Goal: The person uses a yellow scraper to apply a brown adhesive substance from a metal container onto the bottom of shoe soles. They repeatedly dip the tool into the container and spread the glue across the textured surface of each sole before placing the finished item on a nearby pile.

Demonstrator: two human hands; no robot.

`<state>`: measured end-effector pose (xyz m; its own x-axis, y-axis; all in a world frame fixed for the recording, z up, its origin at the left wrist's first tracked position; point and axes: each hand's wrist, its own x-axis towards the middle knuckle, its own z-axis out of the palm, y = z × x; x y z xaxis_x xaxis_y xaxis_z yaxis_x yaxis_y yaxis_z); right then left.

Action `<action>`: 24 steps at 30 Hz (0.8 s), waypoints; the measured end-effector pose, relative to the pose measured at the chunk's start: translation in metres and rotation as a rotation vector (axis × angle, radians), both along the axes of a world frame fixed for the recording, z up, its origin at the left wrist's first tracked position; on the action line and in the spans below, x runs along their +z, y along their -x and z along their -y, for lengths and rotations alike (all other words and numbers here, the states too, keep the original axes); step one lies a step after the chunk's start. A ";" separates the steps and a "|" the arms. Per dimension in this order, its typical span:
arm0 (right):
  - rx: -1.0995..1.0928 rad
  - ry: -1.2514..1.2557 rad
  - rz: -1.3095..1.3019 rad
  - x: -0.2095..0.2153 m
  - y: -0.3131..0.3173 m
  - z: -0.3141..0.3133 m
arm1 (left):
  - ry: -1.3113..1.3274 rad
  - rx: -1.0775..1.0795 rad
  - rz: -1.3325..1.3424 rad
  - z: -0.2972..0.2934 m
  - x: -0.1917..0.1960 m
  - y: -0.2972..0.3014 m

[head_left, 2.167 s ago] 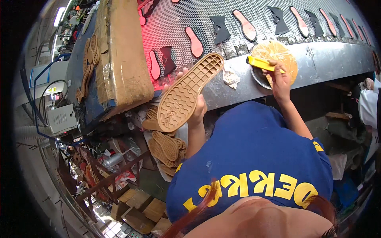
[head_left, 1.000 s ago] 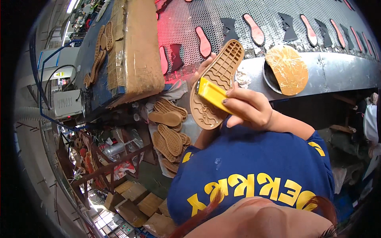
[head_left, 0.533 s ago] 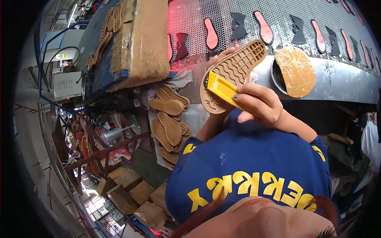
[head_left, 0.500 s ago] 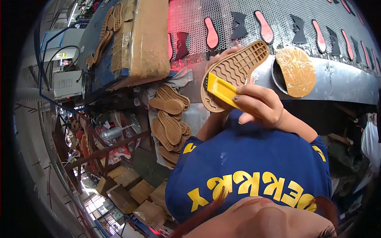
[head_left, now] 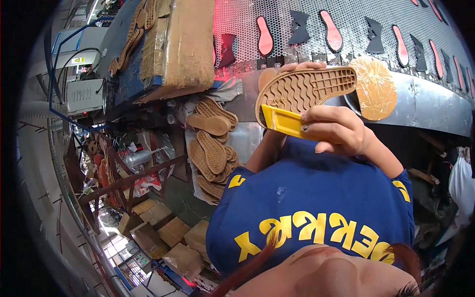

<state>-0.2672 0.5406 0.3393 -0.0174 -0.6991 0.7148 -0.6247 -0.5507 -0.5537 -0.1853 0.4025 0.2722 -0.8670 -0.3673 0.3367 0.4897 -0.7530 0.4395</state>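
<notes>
A tan shoe sole (head_left: 316,89) with its ridged tread facing me is in my left hand (head_left: 304,66). That hand is behind the sole, with fingertips curled over its far edge and the rest mostly hidden. My right hand (head_left: 341,126) pinches a flat yellow plastic scraper (head_left: 287,122) between thumb and fingers. The scraper's wide end rests against the tread at the sole's left, near edge. Just beyond the narrow end of the sole is a round tan pad (head_left: 375,91) with a scratched, shiny surface.
Stacked soles (head_left: 210,156) lie at my left. Beyond them stands a large cardboard box (head_left: 185,49). Ahead, a mesh conveyor (head_left: 307,57) carries pink insoles (head_left: 330,32) and black cut pieces (head_left: 299,27) behind a metal ledge (head_left: 420,101). Small cartons (head_left: 173,232) sit lower left.
The sole has turned clockwise, its narrow end swinging right and nearer, now overlapping the round pad. The yellow scraper has shifted slightly nearer and stays against the tread.
</notes>
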 end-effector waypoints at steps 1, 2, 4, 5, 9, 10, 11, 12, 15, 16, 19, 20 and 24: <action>0.015 -0.013 0.000 0.000 0.002 -0.001 | -0.220 -0.120 0.182 0.005 -0.004 0.000; -0.013 -0.011 0.009 0.000 0.003 -0.004 | -0.487 -0.202 0.361 0.010 -0.008 -0.001; -0.078 0.008 0.009 0.002 0.012 -0.006 | -0.494 -0.336 0.394 0.020 0.006 0.001; -0.126 0.000 0.090 0.002 0.013 -0.009 | -0.079 -0.200 0.329 0.014 0.007 0.001; -0.321 0.139 0.692 -0.015 0.016 0.010 | 0.289 0.146 0.334 0.039 -0.043 -0.009; -0.352 0.147 0.680 -0.022 0.024 0.016 | 0.215 0.084 0.330 0.044 -0.032 -0.009; -0.338 0.111 0.770 -0.024 0.029 0.021 | 0.140 0.024 0.325 0.048 -0.020 -0.007; -0.336 0.072 0.868 -0.025 0.032 0.025 | 0.114 -0.053 0.300 0.051 -0.014 -0.004; -0.446 0.052 0.421 -0.022 0.046 0.043 | 0.076 -0.156 0.318 0.044 0.000 -0.009; -0.513 0.077 0.216 -0.017 0.050 0.050 | 0.054 -0.139 0.314 0.042 0.005 -0.008; -0.463 0.066 0.064 -0.033 0.040 0.060 | -0.067 -0.106 0.322 0.037 0.009 -0.010; -0.415 0.059 0.034 -0.036 0.025 0.055 | -0.108 -0.036 0.396 0.035 0.014 -0.009; -0.221 -0.016 0.127 -0.059 0.018 0.052 | -0.092 -0.079 0.367 0.049 -0.014 -0.009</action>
<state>-0.2848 0.4886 0.2805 -0.2601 -0.6794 0.6862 -0.6536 -0.3992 -0.6430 -0.1758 0.3532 0.2582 -0.9506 -0.3088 -0.0328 0.2512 -0.8268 0.5033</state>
